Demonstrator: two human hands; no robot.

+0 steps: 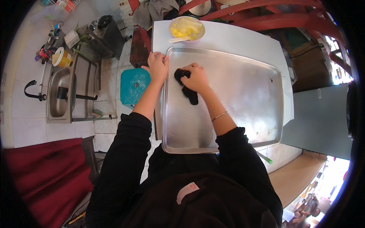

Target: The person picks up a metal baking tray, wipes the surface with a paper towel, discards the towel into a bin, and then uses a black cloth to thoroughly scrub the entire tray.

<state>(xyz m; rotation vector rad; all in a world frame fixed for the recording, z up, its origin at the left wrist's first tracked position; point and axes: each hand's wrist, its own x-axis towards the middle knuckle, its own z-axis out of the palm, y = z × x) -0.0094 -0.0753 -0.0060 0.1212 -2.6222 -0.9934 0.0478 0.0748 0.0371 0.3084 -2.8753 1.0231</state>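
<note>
A large rimmed metal baking tray [228,94] lies on a white tabletop [236,37], its near edge close to my body. My right hand [196,77] grips a bunched black cloth [191,95] against the left part of the tray's inside, and part of the cloth trails below the fingers. My left hand [158,67] rests at the tray's upper left rim with its fingers bent over the table's edge; whether it grips the rim cannot be told. Beyond the tray stands a bowl [186,30] of yellow soft stuff with a pale spatula or spoon handle [179,39] across its rim.
A teal plastic stool [134,87] stands left of the table. Farther left are a steel sink [58,105] with a black faucet [34,89] and a yellow tub [62,58]. Red wooden chair parts [265,24] border the table's far side. A grey panel [319,116] stands at the right.
</note>
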